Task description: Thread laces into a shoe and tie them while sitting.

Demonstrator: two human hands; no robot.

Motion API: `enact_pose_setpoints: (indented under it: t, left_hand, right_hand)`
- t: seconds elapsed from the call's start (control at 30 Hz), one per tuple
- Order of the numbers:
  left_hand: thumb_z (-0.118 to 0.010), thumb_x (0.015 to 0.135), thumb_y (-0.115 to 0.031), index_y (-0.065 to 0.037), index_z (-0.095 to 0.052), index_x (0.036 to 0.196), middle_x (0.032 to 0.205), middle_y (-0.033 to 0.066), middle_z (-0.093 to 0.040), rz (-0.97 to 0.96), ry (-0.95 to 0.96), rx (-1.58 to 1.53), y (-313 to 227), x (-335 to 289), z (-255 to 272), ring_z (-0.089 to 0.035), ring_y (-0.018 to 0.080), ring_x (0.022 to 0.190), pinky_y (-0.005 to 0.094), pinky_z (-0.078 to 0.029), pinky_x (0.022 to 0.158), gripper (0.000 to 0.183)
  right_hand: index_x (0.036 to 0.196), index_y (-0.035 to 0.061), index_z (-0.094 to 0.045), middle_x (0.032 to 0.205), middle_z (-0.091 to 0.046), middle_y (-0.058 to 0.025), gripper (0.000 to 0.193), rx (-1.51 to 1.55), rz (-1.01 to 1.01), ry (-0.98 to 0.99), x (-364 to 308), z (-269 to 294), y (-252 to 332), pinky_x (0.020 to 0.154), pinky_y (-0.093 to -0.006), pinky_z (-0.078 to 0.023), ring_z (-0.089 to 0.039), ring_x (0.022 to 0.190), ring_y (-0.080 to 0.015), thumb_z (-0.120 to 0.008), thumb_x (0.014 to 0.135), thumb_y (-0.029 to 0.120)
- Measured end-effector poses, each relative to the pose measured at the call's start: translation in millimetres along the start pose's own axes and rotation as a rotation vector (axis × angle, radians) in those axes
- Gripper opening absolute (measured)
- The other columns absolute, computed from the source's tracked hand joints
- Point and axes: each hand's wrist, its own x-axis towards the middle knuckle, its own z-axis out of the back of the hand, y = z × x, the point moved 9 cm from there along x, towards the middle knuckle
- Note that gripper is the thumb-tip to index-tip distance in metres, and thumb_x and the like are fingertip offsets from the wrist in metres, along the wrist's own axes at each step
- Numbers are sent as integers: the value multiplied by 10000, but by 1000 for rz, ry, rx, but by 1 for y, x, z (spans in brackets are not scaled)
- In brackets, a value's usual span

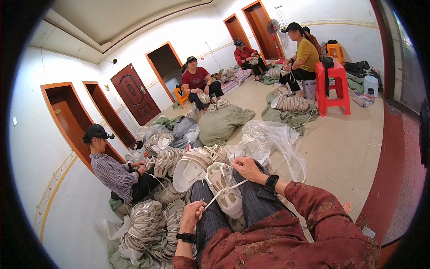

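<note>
A beige and white sneaker (230,197) rests between my thighs. A white shoelace (218,194) runs from it to both sides. My left hand (192,213), low over my left thigh, pinches one end of the lace. Above my right thigh, my right hand (249,170) is closed in a fist, with the other lace end running into it. More beige shoes (193,167) lie just beyond my knees, one showing its pale sole.
Bundled shoes (142,228) are heaped at my left, near a seated person in a striped shirt (114,168). Ahead lie a green sack (224,124) and clear plastic bags (273,139). Other people sit farther back. A red stool (332,87) stands at the right.
</note>
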Motion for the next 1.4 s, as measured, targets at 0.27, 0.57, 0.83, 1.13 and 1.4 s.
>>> enact_pose_setpoints:
  t: [0.27,0.57,0.83,1.13,1.4]
  left_hand:
    - [-630,924,-145,39,-670,890,612,-21,-569,21,-19,-20,0,-2,0,-436,12,429,129,-310,383,191]
    - [-630,926,-150,26,-669,878,616,-23,-572,10,-1,-18,1,1,1,-436,12,433,131,-304,387,187]
    - [-631,931,-171,19,-672,874,605,-35,-556,9,-9,-7,3,2,3,-423,7,429,130,-297,381,202]
    - [-636,925,-165,24,-669,879,608,-24,-562,8,-16,-12,3,1,3,-434,8,432,129,-304,383,198]
    - [-638,917,-150,31,-666,885,611,-19,-565,3,-10,-24,2,2,2,-437,10,433,130,-307,385,186]
  right_hand:
    - [828,-20,-646,634,-591,-88,176,10,-28,9,0,0,-2,561,-306,-442,-525,583,-127,-602,865,147]
    - [827,-26,-642,634,-587,-84,188,33,-23,-5,0,0,-1,564,-299,-438,-516,590,-120,-611,860,157]
    - [833,-31,-643,636,-587,-84,201,40,-27,17,-1,0,1,566,-301,-439,-514,593,-121,-605,862,164]
    - [830,-30,-639,632,-587,-84,203,28,-22,14,-1,1,3,570,-304,-442,-520,592,-127,-601,859,167]
    - [828,-29,-637,632,-583,-83,194,41,-21,10,-1,2,2,569,-302,-440,-515,591,-124,-607,866,158]
